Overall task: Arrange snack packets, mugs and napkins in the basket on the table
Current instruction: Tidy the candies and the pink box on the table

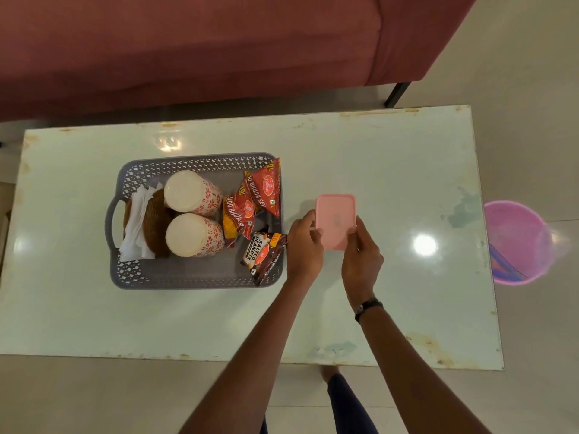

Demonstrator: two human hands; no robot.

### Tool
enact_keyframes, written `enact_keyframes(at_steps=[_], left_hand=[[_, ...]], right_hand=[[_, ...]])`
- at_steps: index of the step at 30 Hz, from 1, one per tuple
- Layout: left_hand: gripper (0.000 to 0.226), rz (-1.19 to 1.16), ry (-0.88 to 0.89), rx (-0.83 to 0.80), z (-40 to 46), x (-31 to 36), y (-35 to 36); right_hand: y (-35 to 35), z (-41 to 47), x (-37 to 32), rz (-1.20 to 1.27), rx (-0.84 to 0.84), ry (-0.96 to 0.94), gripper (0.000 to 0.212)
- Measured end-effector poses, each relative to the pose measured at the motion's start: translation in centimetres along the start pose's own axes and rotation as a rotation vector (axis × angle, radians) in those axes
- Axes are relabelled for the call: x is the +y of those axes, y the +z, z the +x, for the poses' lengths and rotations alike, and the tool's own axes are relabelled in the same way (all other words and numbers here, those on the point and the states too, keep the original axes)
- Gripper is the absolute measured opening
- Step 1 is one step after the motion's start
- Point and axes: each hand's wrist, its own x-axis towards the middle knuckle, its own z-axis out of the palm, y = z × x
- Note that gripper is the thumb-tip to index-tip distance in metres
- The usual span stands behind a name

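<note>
Both hands, left (304,242) and right (360,258), pinching pink box (336,221) just beside basket (200,277), above table (407,170). Risk: knocking peanuts (264,255) off the rim while lowering.

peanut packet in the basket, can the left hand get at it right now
Probably not at once: the left hand is right beside the peanut packet with nothing between them, but it and the right hand hold the pink box.

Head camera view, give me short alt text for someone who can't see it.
Both hands, left hand and right hand, hold a pink lidded box over a white table, beside a grey basket holding two mugs, napkins and snack packets.
</note>
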Motion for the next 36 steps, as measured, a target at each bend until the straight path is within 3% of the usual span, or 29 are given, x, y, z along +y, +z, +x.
enact_keyframes(at_steps=[5, 10, 13, 20, 28, 36], left_hand=[[0.019, 0.013, -0.112, 0.040, 0.3, 0.4, 0.4], [0.010, -0.006, -0.195, 0.031, 1.3, 0.6, 0.8], [0.008, -0.013, -0.216, 0.039, 1.4, 0.8, 0.8], [0.019, -0.048, -0.166, 0.042, 0.5, 0.4, 0.6], [0.019, -0.052, -0.185, -0.003, 0.6, 0.6, 0.5], [0.025, 0.027, -0.169, 0.017, -0.1, 1.0, 0.7]], right_hand=[[-1.2, 0.8, -0.8, 0.363, -0.041, 0.345, 0.026], [-1.9, 2.2, -1.2, 0.424, -0.079, 0.471, 0.015], [-2.1, 2.5, -1.1, 0.373, -0.091, 0.451, 0.012], [-2.2, 1.7, -0.8, 0.108, -0.064, 0.198, 0.023], [-2.3, 2.4, -1.2, 0.080, -0.119, 0.215, 0.018], [-2.3, 1.2, -0.8, 0.159, -0.095, 0.239, 0.030]])
